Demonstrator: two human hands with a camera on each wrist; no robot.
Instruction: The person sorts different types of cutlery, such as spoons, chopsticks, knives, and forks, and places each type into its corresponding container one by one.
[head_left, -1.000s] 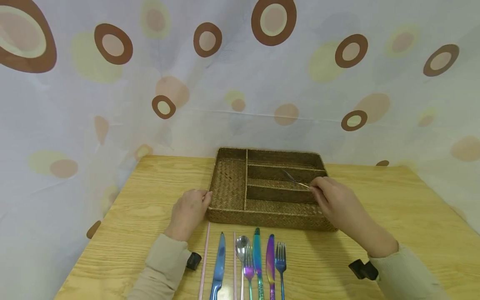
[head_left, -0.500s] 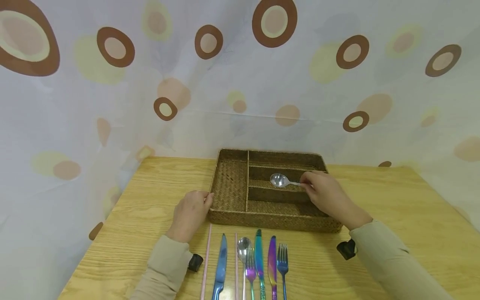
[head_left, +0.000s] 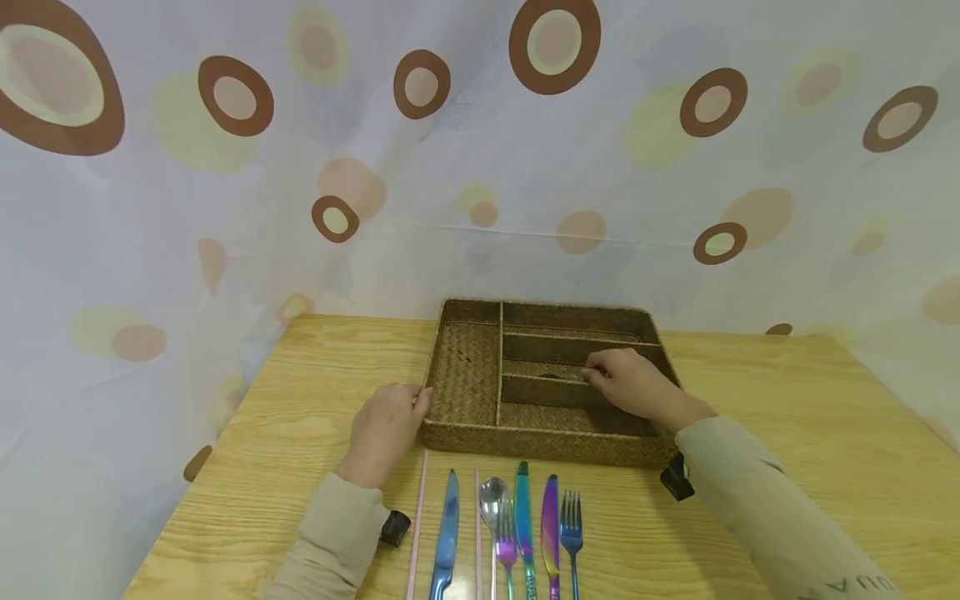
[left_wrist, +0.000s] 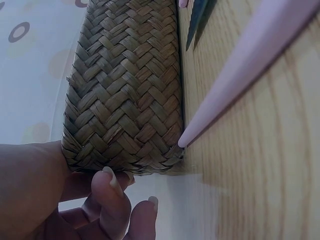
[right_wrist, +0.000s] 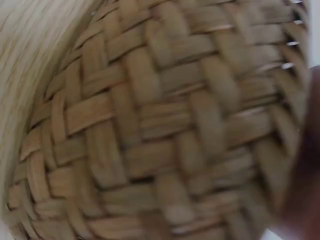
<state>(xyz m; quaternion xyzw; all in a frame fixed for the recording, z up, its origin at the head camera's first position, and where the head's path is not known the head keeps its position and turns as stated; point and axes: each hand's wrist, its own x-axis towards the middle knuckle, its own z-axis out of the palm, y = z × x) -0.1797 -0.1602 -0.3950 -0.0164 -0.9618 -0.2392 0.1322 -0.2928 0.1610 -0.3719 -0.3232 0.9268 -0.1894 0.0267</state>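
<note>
The spoon (head_left: 551, 377) is lower than before, mostly hidden in the middle slot (head_left: 523, 369) of the tray (head_left: 551, 440). I cannot tell if the right hand (head_left: 626, 382) pinches it. The left hand (head_left: 386, 425) pinches the tray's left edge.

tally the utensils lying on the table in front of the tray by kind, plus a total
Pink chopsticks: 2
Table knives: 3
Forks: 2
Spoon: 1
Total: 8

Curtained tabletop nook — patterned cloth (head_left: 480, 158), wooden table (head_left: 315, 400)
</note>
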